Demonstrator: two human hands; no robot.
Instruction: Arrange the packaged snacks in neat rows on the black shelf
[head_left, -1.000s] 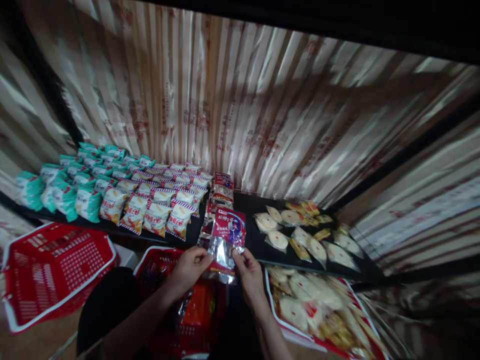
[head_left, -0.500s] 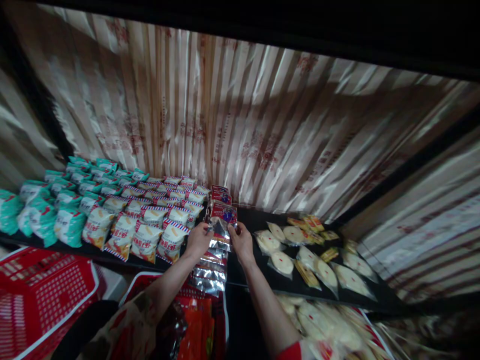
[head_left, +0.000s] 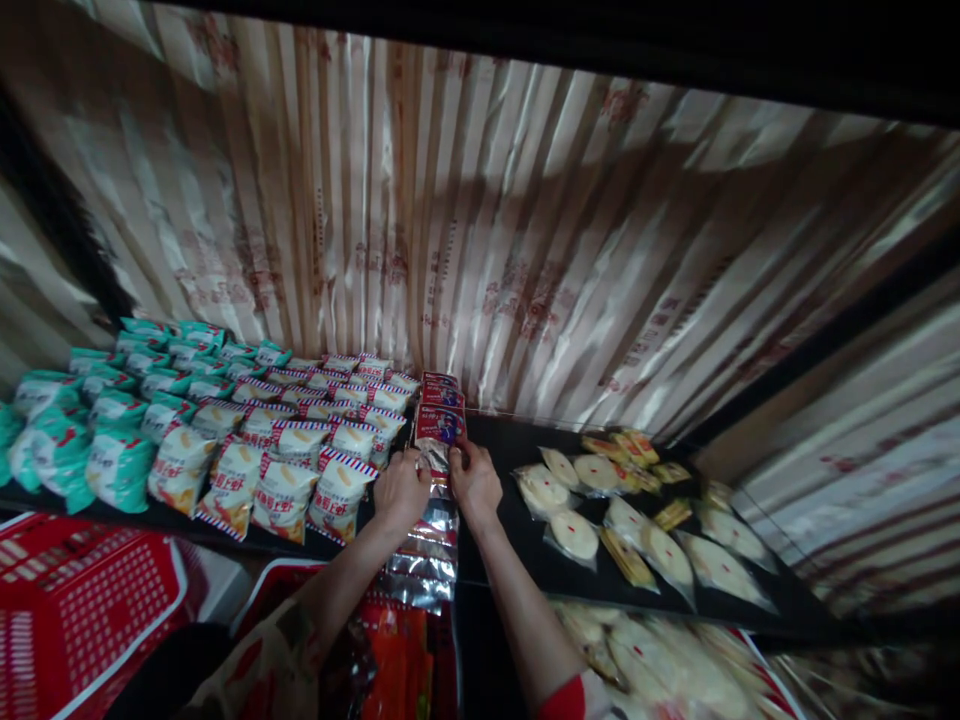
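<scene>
Both my hands reach onto a black shelf (head_left: 517,470) and pinch one red and silver snack packet (head_left: 439,428). My left hand (head_left: 400,487) grips its lower left edge, my right hand (head_left: 474,482) its lower right edge, fingers closed. The packet lies at the front of a row of like red packets (head_left: 441,390) running to the back wall. More silver packets (head_left: 424,545) trail down over the shelf's front edge under my wrists.
Left of the row lie several red-and-white striped bags (head_left: 285,490) and teal bags (head_left: 112,460). Clear-wrapped pale round cakes (head_left: 574,530) lie to the right. Below are red baskets (head_left: 82,610), one with orange packs (head_left: 397,660), and a tray of cakes (head_left: 675,680).
My hands carried the packet up from over the basket and set it on the shelf at the front of the red row. The view shifted slightly closer to the shelf.
</scene>
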